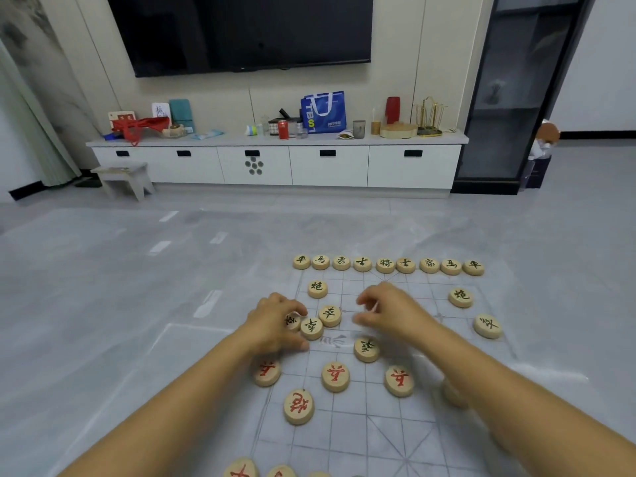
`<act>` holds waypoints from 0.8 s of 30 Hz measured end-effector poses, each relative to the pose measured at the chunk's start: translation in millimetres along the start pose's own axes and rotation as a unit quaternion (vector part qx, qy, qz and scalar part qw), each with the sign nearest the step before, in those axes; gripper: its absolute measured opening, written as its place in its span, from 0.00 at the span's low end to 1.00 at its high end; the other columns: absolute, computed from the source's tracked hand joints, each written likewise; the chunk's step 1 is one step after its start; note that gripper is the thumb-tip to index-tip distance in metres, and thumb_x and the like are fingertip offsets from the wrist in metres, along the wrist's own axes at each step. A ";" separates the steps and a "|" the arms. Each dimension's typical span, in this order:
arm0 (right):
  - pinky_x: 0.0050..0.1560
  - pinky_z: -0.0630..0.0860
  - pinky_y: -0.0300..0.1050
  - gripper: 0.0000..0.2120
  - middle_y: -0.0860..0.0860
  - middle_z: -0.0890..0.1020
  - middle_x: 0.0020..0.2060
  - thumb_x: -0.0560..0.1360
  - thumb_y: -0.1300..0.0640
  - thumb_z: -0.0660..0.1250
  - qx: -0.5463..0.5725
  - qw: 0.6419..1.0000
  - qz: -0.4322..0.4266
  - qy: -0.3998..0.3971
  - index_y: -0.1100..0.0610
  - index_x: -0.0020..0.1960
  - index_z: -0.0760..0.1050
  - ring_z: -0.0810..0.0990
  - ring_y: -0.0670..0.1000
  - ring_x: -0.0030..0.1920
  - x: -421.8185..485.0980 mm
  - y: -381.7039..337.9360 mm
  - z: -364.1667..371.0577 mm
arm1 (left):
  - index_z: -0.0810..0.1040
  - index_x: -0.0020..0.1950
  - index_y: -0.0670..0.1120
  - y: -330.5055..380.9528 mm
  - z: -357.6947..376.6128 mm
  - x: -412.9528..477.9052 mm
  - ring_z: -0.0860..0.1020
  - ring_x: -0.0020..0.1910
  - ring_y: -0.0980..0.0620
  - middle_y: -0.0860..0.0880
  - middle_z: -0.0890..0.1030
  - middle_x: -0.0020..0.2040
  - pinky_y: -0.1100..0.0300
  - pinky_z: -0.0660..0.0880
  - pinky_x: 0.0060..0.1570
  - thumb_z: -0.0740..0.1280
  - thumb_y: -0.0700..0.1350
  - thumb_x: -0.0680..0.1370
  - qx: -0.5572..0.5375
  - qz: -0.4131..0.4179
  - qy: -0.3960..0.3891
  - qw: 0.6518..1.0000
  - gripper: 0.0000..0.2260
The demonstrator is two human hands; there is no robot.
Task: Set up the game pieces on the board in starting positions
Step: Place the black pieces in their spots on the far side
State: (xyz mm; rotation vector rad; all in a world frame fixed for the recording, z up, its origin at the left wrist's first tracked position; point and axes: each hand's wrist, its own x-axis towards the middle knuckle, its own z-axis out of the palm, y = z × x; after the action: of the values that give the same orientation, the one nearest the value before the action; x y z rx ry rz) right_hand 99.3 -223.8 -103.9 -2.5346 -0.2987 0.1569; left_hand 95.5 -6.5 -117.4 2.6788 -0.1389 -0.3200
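Game pieces (335, 376), round wooden discs marked in black or red, lie on a clear gridded board (344, 425) spread flat on the grey floor (103, 304).

The left hand (278, 325) is at the board's left edge. Its fingers curl over the leftmost black soldier (292, 321), which is half hidden beneath them, and the thumb is tucked in below. Just beside that disc sit a second black soldier (311, 328) and a third black soldier (330, 315), the two touching each other.

The right hand (389, 311) is over the middle of the board with its fingers bent toward the thumb. It is blurred, so I cannot tell whether it holds anything. A fourth black soldier (367, 348) lies just nearer than it, and a fifth black soldier (487, 326) lies near the right edge, making five in all.

Farther out, two black cannons stand apart: the left cannon (317, 289) and the right cannon (460, 297). Along the far edge runs a back row (385, 265) of nine black discs.

On the near half are three red soldiers (399, 381) in full view and one red cannon (298, 406). A half-hidden disc (452, 394) lies behind the right forearm, and its face cannot be read. By the near left corner, three cut-off discs (241, 469) leave the view.
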 end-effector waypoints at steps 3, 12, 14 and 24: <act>0.55 0.73 0.47 0.28 0.52 0.71 0.59 0.69 0.47 0.71 -0.028 0.998 0.033 -0.041 0.54 0.64 0.68 0.74 0.53 0.56 14.8 -24.7 26.7 | 0.74 0.59 0.57 -0.3 7.6 2.1 0.64 0.64 0.50 0.51 0.68 0.62 0.55 0.63 0.65 0.73 0.53 0.68 -0.019 -0.001 0.049 0.999 0.20; 0.55 0.74 0.48 0.24 0.54 0.72 0.60 0.71 0.49 0.69 -0.055 0.997 0.044 -0.036 0.51 0.65 0.70 0.75 0.55 0.57 36.2 -14.7 31.0 | 0.75 0.57 0.57 -3.2 6.3 22.1 0.68 0.61 0.49 0.49 0.71 0.60 0.55 0.66 0.61 0.71 0.54 0.70 -0.045 -0.036 0.094 0.994 0.16; 0.51 0.74 0.43 0.24 0.54 0.75 0.57 0.71 0.52 0.70 -0.011 0.998 0.042 -0.039 0.51 0.65 0.71 0.76 0.53 0.54 36.7 -7.2 28.8 | 0.74 0.59 0.58 -1.8 7.2 26.3 0.68 0.62 0.48 0.49 0.71 0.60 0.56 0.65 0.59 0.71 0.54 0.71 -0.041 -0.044 0.098 0.993 0.17; 0.35 0.66 0.35 0.21 0.51 0.74 0.46 0.69 0.55 0.73 0.124 0.990 0.045 -0.048 0.51 0.60 0.73 0.72 0.45 0.38 39.7 10.0 32.4 | 0.72 0.59 0.54 2.6 2.5 26.9 0.69 0.60 0.49 0.49 0.73 0.58 0.53 0.67 0.61 0.72 0.52 0.70 -0.038 -0.008 0.056 0.998 0.20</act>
State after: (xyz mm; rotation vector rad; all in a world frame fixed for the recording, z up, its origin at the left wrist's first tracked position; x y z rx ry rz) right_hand 133.8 -204.8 -138.1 -2.2981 -0.1891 0.3299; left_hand 120.8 -13.8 -123.9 2.6159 -0.0683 -0.1757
